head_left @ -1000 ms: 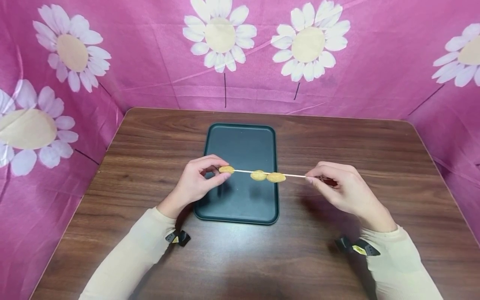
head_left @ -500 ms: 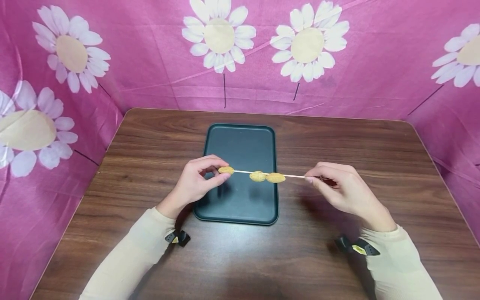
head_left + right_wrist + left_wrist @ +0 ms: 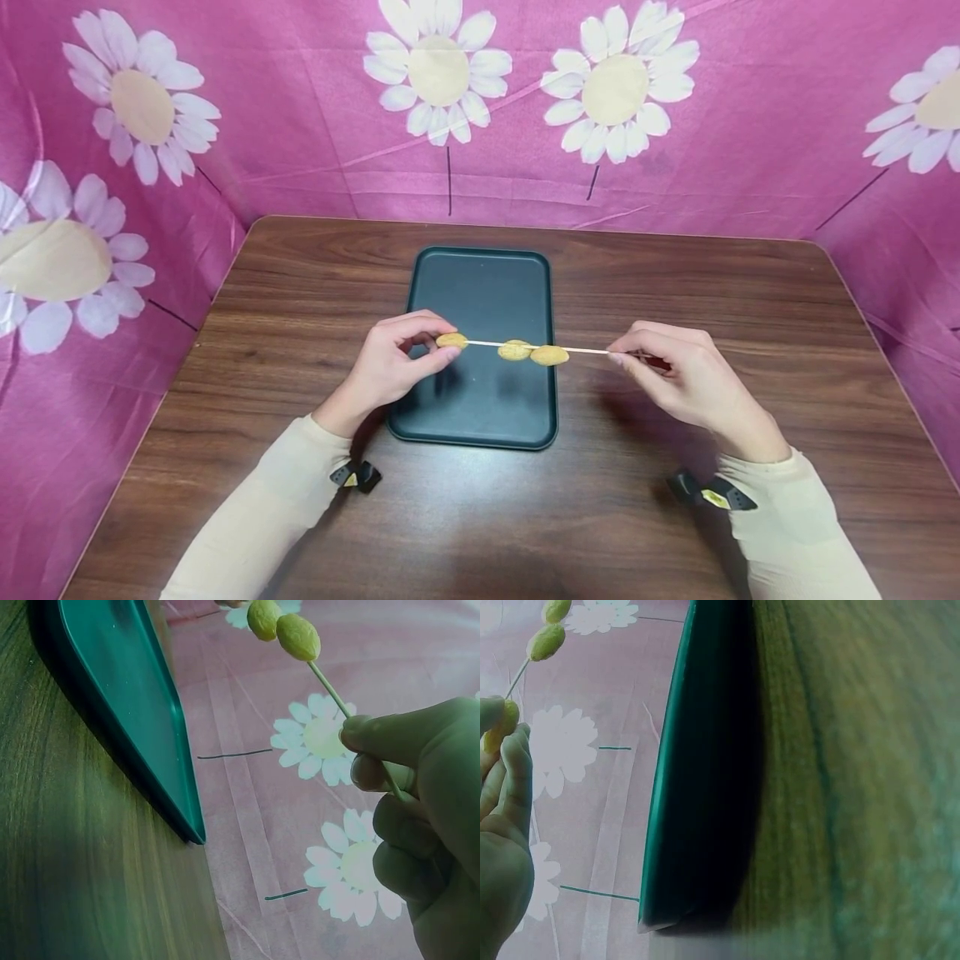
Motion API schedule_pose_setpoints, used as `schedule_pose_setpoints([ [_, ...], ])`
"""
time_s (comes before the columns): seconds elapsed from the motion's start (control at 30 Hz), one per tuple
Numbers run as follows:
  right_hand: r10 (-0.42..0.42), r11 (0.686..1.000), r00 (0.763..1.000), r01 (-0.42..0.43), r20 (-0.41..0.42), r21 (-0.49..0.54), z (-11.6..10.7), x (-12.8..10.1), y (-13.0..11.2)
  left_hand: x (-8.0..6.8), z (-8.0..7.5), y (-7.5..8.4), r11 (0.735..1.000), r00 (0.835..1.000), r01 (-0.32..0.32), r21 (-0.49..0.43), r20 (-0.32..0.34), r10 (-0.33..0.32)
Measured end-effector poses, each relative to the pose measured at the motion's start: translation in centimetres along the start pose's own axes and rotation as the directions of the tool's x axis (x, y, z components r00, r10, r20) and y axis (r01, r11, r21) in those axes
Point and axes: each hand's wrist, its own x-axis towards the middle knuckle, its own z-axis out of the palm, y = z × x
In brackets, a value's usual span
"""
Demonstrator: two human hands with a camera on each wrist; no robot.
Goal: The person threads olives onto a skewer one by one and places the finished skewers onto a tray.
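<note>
A thin wooden skewer (image 3: 588, 351) runs level between both hands, above the dark green tray (image 3: 480, 417). My left hand (image 3: 390, 362) pinches a yellow, wrinkled oval fruit (image 3: 452, 341) between thumb and fingers at the skewer's left end. Two similar fruits sit side by side farther along: a middle fruit (image 3: 514, 350) and a right-hand fruit (image 3: 551, 356). A bare length of stick separates them from the pinched one. My right hand (image 3: 686, 379) grips the skewer's right end between thumb and fingertips; in the right wrist view the stick (image 3: 330, 688) passes into the curled fingers.
The rectangular tray has a low raised rim and lies on a brown wood-grain table (image 3: 720, 292). A pink cloth (image 3: 300, 150) with white daisies hangs behind and at the sides. Small black devices sit on both wrists of the pale sleeves (image 3: 262, 500).
Both hands keep their hold on the skewer and fruit. The right hand and the two right-hand fruits have shifted very slightly to the left.
</note>
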Motion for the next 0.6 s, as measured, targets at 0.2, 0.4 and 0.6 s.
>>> schedule_pose_setpoints([
  [0.2, -0.006, 1.000, 1.000, 0.006, 0.006, 0.002, 0.06, 0.12, 0.03, 0.06, 0.03, 0.13, 1.000, 1.000, 0.016, -0.005, 0.005, -0.016],
  [0.4, -0.036, 0.999, 0.999, 0.036, 0.000, 0.006, 0.40, 0.37, 0.04, 0.10, 0.23, 0.09, 1.000, 1.000, 0.016, -0.006, 0.001, -0.016],
  [0.6, -0.049, 0.999, 0.999, 0.049, 0.008, -0.003, 0.47, 0.54, -0.06, 0.09, 0.25, 0.02, 1.000, 1.000, 0.000, -0.009, -0.008, 0.000],
])
